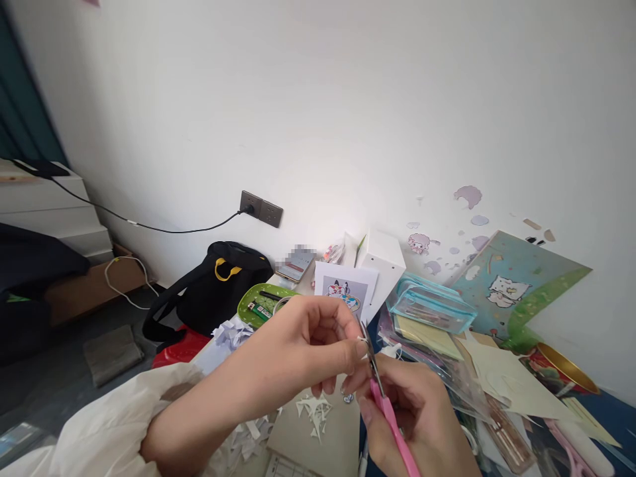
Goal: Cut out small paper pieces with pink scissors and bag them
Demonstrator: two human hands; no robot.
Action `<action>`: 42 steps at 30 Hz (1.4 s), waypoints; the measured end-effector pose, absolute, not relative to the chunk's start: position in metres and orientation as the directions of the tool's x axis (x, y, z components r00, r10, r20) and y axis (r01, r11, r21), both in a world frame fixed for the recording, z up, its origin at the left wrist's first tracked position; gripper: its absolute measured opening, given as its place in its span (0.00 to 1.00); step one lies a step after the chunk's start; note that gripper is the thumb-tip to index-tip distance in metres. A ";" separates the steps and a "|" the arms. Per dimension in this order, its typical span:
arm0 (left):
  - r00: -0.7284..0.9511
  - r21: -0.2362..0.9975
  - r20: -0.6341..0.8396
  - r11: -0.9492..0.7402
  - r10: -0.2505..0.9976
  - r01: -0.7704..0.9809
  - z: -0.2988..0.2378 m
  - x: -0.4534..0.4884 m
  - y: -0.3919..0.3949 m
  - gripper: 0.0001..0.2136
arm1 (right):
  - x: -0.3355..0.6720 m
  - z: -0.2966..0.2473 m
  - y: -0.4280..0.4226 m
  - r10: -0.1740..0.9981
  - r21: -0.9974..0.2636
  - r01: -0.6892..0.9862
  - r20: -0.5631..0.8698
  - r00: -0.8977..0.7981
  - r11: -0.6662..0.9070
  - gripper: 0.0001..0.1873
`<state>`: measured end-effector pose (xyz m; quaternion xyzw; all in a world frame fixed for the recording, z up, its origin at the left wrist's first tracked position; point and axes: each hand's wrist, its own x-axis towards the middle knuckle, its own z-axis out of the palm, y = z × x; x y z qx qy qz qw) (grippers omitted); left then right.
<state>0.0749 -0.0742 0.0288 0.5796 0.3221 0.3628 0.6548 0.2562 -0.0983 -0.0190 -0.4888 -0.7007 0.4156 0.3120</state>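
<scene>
My right hand (pixel 417 411) is wrapped round a pair of pink-handled scissors (pixel 392 424), their metal blades pointing up and away from me. The blades meet a tiny white piece of paper (pixel 364 340), pinched between thumb and forefinger of my left hand (pixel 308 351); most of the piece is hidden by the fingers. Below the hands, white paper scraps (pixel 314 412) lie on a beige board (pixel 293 440). A small cut-out (pixel 348 398) rests near the board's right edge. Behind my left hand a printed sheet with cartoon figures (pixel 342 281) leans upright.
Left of the hands are a green tray (pixel 248 301), crumpled paper (pixel 231 334) and a black backpack (pixel 209 285). A phone (pixel 297 264) is near the wall. To the right stand a blue clear pouch (pixel 432 305), a picture board (pixel 527 285) and a red-gold tin (pixel 561 371).
</scene>
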 end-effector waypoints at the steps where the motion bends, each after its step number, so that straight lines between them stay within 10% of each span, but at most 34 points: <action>1: 0.534 0.993 0.000 0.063 0.846 -0.100 0.029 0.075 -0.074 0.07 | 0.256 -0.018 -0.099 0.946 -0.885 0.433 0.028 -0.323 0.174 0.06; 17: 0.555 0.993 0.018 0.052 0.831 -0.110 0.024 0.072 -0.071 0.08 | 0.254 -0.010 -0.098 0.951 -0.857 0.484 0.021 -0.310 0.177 0.07; 27: 0.441 0.999 0.030 -0.007 0.897 -0.054 0.022 0.073 -0.069 0.07 | 0.248 -0.020 -0.079 0.880 -0.971 -0.228 0.051 -0.473 -0.067 0.01; 42: 0.447 0.931 0.166 0.010 0.879 -0.364 0.012 0.078 -0.056 0.05 | 0.250 -0.033 -0.066 0.729 -0.832 -0.475 0.133 -0.672 -0.287 0.10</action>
